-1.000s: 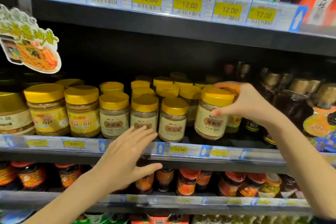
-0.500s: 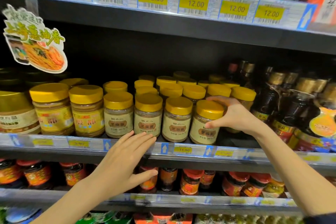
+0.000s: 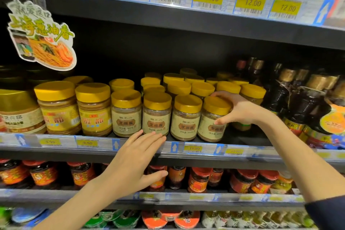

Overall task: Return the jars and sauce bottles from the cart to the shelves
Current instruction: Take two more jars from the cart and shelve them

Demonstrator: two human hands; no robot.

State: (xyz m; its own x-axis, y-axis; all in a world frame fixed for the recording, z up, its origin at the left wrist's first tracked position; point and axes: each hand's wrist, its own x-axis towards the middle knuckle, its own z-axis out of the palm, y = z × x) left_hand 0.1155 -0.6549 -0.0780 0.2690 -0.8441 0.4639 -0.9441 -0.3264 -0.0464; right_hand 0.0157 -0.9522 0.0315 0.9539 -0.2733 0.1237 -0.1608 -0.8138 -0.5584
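jar (image 3: 212, 119) upright at the right end of the front row on the shelf (image 3: 56, 143), clasped round its lid from the right by the right grip (image 3: 240, 111), left grip (image 3: 134, 157) flat, empty, lower left and farther.

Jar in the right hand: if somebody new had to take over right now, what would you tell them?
Right hand: grips the yellow-lidded jar around its lid and shoulder.
Left hand: open, fingers straight, at the front edge of the middle shelf.
Jar: upright at the right end of the front row, beside three matching jars; it looks set down.
Done: this jar is in its row.
Left: let go of it. The cart is out of view, so what remains there cannot be told.
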